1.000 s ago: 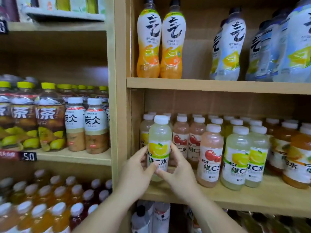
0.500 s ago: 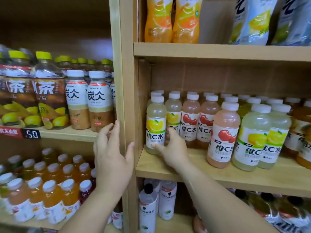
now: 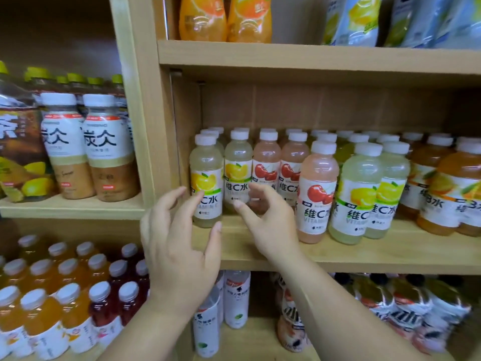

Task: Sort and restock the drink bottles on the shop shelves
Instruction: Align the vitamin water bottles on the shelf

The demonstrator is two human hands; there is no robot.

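— Bottle at the far left of the middle shelf (image 3: 260, 252), the lemon bottle (image 3: 206, 183), is sitting upright in the corner against the upright post (image 3: 145, 126), second lemon bottle (image 3: 237, 175) just beside it.

— Are the hands holding it?

— Neither is. The left hand (image 3: 179, 246) is hovering in front of it with fingers spread and slack; its fingertips are overlapping the label from this view, but I cannot tell whether they are touching. The right hand (image 3: 268, 220) is floating loose and half-curled before the second bottle and the apple bottles (image 3: 266, 168), gripping nothing.

— How is it going to handle?

— I am judging it full, so fairly weighty for its size, with thin plastic walls that are likely giving a little under a squeeze. The wrap looks glossy and may be slipping in a light grip. Taking it around the labelled middle, thumb on one side and fingers opposite, seems safest; the white cap is too small to lift by, and the neighbours are crowding it.

— What is the label saying?

— It is showing "C水" under a yellow lemon, with part of "VITAMIN C" beneath. The front apple bottle (image 3: 316, 194) is reading "维C水" and "VITAM", the rest hidden. The front lemon pair (image 3: 364, 194) is carrying the same characters. Left of the post, two coffee bottles (image 3: 88, 149) are showing "炭仌". Orange bottles (image 3: 442, 188) at the right are too blurred to be reading fully.
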